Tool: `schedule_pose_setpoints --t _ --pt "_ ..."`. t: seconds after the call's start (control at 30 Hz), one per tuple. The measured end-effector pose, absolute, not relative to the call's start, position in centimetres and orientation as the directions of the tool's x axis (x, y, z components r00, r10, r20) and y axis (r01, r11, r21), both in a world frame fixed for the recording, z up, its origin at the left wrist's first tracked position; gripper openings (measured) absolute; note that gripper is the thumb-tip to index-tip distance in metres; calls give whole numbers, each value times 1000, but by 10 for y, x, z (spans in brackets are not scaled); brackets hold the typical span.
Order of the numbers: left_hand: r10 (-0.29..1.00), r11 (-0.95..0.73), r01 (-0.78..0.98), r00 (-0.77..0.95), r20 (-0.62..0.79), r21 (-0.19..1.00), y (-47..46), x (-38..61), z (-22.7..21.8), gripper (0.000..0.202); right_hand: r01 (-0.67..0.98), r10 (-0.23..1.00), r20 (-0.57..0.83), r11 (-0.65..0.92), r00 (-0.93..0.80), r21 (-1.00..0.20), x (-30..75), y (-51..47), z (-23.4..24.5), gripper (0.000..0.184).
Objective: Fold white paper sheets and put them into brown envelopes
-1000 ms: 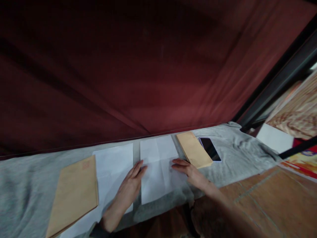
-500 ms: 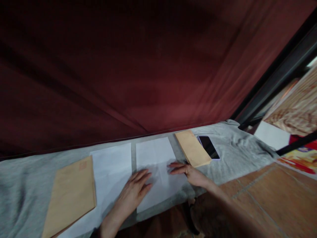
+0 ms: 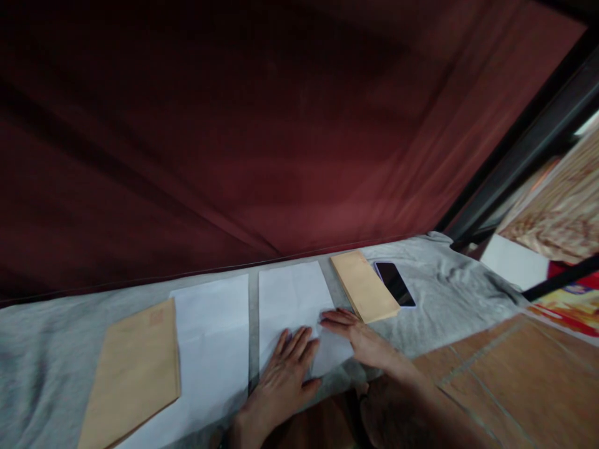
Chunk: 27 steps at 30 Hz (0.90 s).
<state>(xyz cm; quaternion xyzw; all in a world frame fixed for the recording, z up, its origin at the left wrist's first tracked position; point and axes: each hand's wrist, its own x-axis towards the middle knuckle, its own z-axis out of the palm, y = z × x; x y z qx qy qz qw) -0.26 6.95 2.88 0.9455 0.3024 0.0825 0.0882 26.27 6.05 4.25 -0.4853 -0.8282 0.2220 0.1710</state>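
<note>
A white sheet of paper (image 3: 290, 287) lies on the grey cloth, its near part covered by my hands. My left hand (image 3: 286, 374) rests flat on it, fingers apart and pointing away from me. At the sheet's right edge, my right hand (image 3: 358, 333) lies with its fingers stretched out over the paper. To the left is another stretch of white paper (image 3: 215, 337), partly under a large brown envelope (image 3: 133, 368). Just beyond my right hand sits a stack of smaller brown envelopes (image 3: 365, 284).
A phone (image 3: 395, 284) with a dark screen lies beside the small envelopes. Grey cloth (image 3: 449, 280) covers the narrow surface, backed by a dark red fabric (image 3: 290, 187). A dark frame bar (image 3: 515, 143) slants at right. Tiled floor (image 3: 496, 374) lies below the front edge.
My left hand has moved right onto the middle of the sheet and now lies flatter. The right hand stays near the sheet's right edge. The view has shifted slightly.
</note>
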Motion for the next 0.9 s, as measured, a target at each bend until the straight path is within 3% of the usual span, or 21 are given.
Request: schedule_pose_setpoints --t 0.13,0.33,0.5,0.67,0.8,0.9 --pt "596 -803 580 778 196 139 58 4 18 68 746 853 29 472 -521 -470 256 47 49 81" --pt "651 -744 664 693 311 79 51 13 5 64 809 896 11 406 -444 -425 265 35 46 72" --pt "704 -677 731 605 372 92 51 19 -6 66 741 919 41 343 -393 -578 277 37 55 59" --pt "720 -658 746 580 381 106 52 25 -24 64 646 973 156 230 -171 -728 220 51 50 50" --pt "718 -640 763 552 424 91 54 27 -48 69 776 934 146 353 -327 -522 170 59 26 54" --pt "726 -631 769 541 426 99 53 23 -53 71 843 937 139 350 -322 -408 167 60 13 54"
